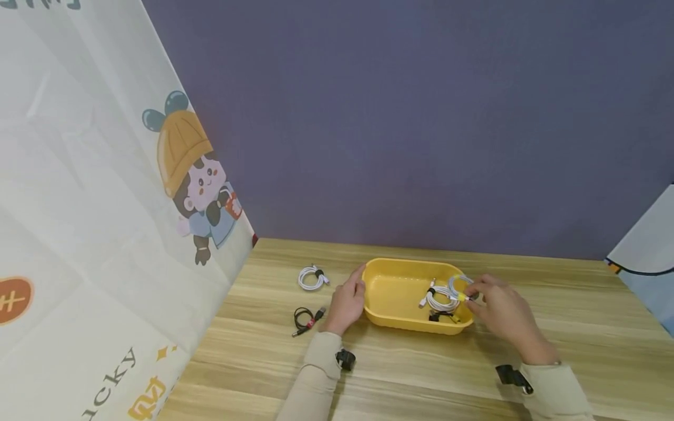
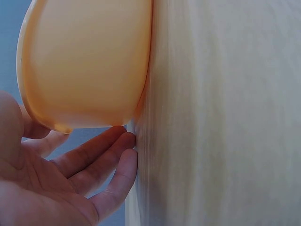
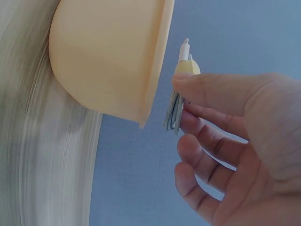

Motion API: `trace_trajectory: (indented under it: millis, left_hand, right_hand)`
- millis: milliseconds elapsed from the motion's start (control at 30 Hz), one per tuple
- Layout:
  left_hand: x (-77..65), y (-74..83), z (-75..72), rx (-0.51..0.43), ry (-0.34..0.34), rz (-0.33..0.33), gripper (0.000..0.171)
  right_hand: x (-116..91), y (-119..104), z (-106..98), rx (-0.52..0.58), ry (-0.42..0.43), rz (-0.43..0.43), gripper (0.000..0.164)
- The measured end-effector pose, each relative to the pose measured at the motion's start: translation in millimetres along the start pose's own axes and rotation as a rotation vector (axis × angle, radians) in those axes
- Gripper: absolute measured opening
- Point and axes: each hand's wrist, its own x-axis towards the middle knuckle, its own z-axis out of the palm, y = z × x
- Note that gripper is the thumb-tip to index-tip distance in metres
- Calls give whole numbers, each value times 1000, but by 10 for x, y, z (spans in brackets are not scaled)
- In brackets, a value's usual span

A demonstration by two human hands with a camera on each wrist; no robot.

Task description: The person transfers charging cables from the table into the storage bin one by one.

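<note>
A yellow plastic basin (image 1: 395, 322) stands on the wooden table. My right hand (image 1: 505, 311) pinches a coiled light-grey cable (image 3: 174, 113) with a yellow tie between thumb and fingers, over the basin's right end. Inside the basin lie a coiled white cable (image 1: 443, 307) with a black tie and a dark cable (image 1: 434, 316) with a yellow tie, partly hidden. At the basin's left end, my left hand (image 1: 344, 304) touches the rim and outer wall with loosely bent fingers (image 2: 117, 181); part of its thumb is out of the left wrist view.
Left of the basin lie a coiled white cable (image 1: 312, 279) with a black tie and a black cable (image 1: 304, 318) with a red tie. A dark blue-grey partition (image 1: 421, 146) rises behind the table (image 1: 389, 374). A printed white sheet (image 1: 95, 204) hangs at left.
</note>
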Motion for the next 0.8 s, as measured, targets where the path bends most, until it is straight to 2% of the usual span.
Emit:
trace_trajectory:
  millis: [367, 800]
  left_hand:
    - [-13, 7, -6, -13, 6, -13, 47]
    - [-15, 11, 2, -16, 6, -17, 46]
  right_hand:
    - [8, -97, 28, -8, 27, -43, 16]
    - [26, -190, 99, 2, 16, -64, 14]
